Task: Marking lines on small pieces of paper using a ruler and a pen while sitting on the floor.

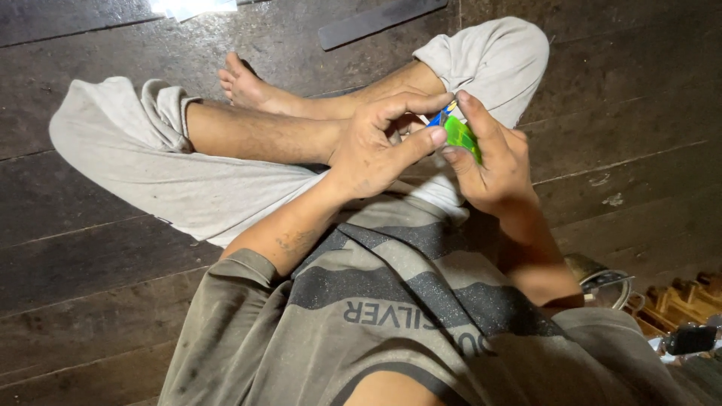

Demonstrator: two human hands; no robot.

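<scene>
- While the person sits cross-legged on the dark plank floor (98, 248), the head view shows both hands meeting above the lap around one small bright green object (460, 137).
- That green object looks like glossy plastic, with a blue part and a bit of white at its upper end; its exact kind is hard to make out.
- It sits between the two hands, over the crossed shins and near the right knee.
- Left hand (376, 146): its grip is closed on the piece, thumb pressing the lower edge and forefinger curled over the blue tip.
- Right hand (492, 162): fingers wrap the green object from behind and hold it, so much of it is hidden.
- Counted: two hands, one green object, one bare foot (244, 86) in sight, two legs in pale grey trousers (150, 173).
- A flat dark strip (380, 21) lies on the floor at the top, well apart from the hands.
- At the lower right edge a round metal item (605, 282) and carved wooden pieces (681, 297) are cut off and unclear.
- A white scrap (192, 7) at the top is also cropped.
</scene>
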